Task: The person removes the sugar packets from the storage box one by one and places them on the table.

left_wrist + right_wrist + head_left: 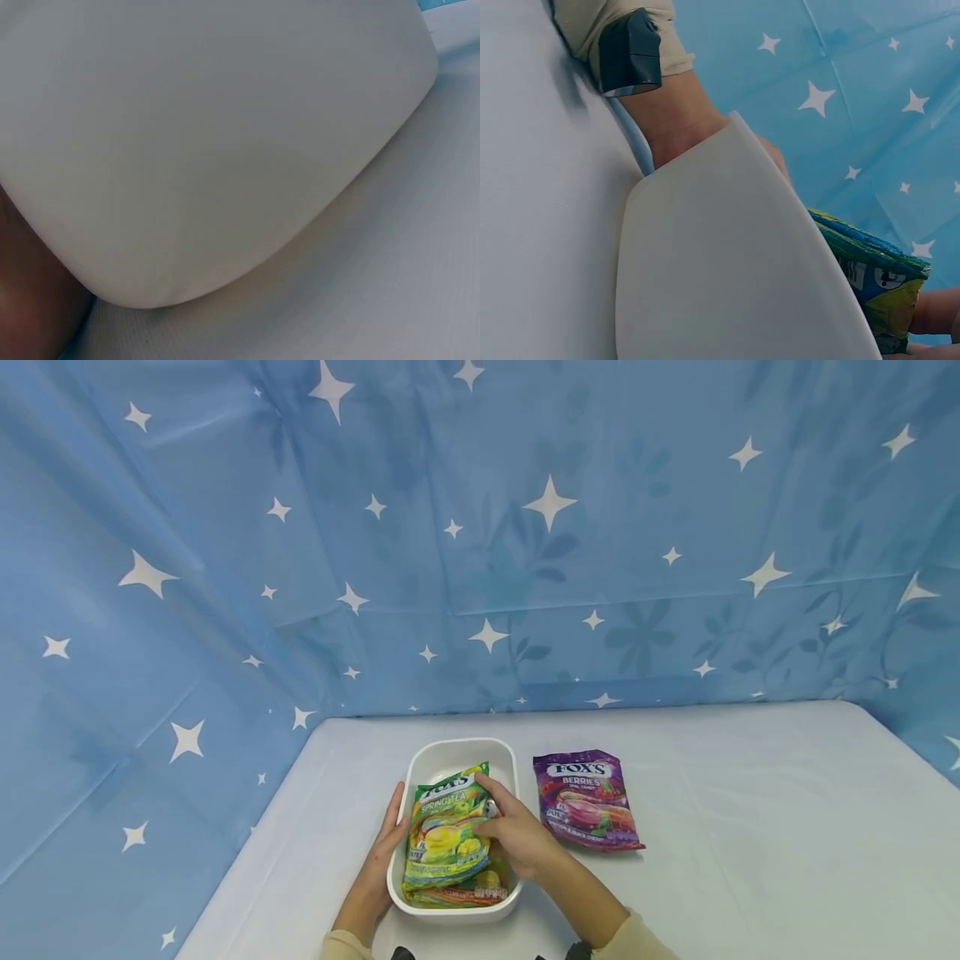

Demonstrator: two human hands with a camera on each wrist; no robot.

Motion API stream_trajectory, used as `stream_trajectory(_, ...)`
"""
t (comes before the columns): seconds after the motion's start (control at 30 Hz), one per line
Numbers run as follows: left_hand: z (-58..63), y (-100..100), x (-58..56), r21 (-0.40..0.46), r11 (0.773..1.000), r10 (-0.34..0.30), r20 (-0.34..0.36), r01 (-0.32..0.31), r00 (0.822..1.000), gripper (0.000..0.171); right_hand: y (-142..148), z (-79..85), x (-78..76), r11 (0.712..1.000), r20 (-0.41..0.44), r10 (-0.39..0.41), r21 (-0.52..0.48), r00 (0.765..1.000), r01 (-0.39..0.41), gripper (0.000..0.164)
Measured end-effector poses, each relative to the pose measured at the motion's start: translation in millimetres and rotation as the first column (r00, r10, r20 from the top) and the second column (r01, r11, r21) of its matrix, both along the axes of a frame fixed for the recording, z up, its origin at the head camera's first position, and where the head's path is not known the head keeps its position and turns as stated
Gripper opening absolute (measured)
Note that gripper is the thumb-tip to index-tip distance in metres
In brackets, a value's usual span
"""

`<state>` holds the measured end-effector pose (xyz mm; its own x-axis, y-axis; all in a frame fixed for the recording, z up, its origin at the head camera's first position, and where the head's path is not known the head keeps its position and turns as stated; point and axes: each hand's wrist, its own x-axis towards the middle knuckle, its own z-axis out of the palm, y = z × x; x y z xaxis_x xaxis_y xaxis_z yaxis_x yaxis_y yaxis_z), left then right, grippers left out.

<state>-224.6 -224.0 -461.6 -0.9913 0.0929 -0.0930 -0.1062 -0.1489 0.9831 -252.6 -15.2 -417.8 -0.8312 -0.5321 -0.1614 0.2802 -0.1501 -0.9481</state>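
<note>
Right hand pinches the green bag, which partly hides a lower bag in the white tub; left hand, apparently straight-fingered, touches its nine-o'clock wall; purple bag, three o'clock.

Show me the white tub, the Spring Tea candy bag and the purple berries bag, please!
White tub (450, 758): head view, on its inner far wall.
Spring Tea candy bag (444, 837): head view, mid-front.
Purple berries bag (587, 802): head view, middle of its front.
</note>
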Motion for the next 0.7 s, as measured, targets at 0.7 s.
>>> stream_trajectory(0.7,-3.4,0,-0.7,-0.010,1.000,0.021,0.000,-0.021,1.000,0.060,13,-3.5,10.7,0.999,-0.069,0.012,-0.029,0.998,-0.014,0.074)
